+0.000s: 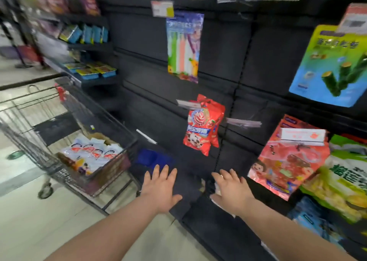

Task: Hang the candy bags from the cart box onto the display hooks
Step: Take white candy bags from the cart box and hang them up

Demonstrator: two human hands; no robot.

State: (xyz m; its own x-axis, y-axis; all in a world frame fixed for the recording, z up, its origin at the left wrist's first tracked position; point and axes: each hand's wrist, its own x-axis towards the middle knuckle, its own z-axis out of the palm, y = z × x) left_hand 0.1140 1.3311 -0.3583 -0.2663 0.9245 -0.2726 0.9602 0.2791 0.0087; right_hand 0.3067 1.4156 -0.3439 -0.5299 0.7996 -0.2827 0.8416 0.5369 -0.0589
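A wire shopping cart [31, 141] stands at the left with a cardboard box [119, 161] inside it. White candy bags [93, 153] with red print fill the box. Red candy bags [202, 125] hang on a hook of the black display wall [218, 52], right of the cart. An empty hook with a price tag [243, 122] sticks out beside them. My left hand [161, 187] and my right hand [231, 191] are stretched forward, low in front of the wall, fingers spread, holding nothing.
A pastel striped bag [183, 46] hangs higher up. At the right hang a blue-green seaweed snack bag [333, 66], a pink-red bag [286, 161] and a green-yellow bag [341, 177]. Shelves with boxed goods [91, 70] run along the left. A blue item [153, 157] sits low by the cart.
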